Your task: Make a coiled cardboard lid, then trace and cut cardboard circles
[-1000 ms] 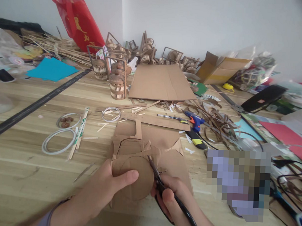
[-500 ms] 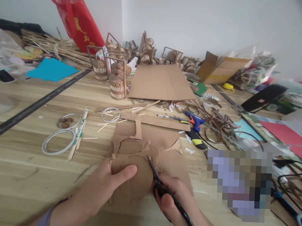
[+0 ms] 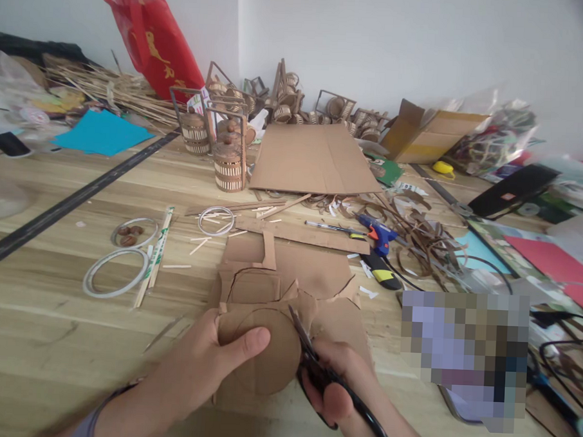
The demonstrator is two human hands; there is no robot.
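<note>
My left hand [image 3: 222,357] grips a piece of brown cardboard [image 3: 270,366] by its left side, the thumb lying flat on top. A circle is drawn on this piece, and its right side follows a cut curve. Black-handled scissors [image 3: 316,368] are in my right hand [image 3: 345,382], their blades at the upper right edge of the circle. The fingers of that hand wrap through and around the handles. Beneath and beyond lies a larger cardboard sheet [image 3: 314,255] with cut-out gaps and torn edges.
A blue glue gun [image 3: 376,232] and a yellow-black cutter [image 3: 384,273] lie ahead on the right, beside tangled brown strips [image 3: 423,234]. On the left are tape rings [image 3: 88,280] and wooden sticks [image 3: 154,257]. Small lidded baskets [image 3: 228,167] stand behind, near a flat cardboard panel [image 3: 316,158].
The cardboard in my left hand has shifted slightly right and down in view. The scissors have moved slightly with it, still along the circle's right edge.
</note>
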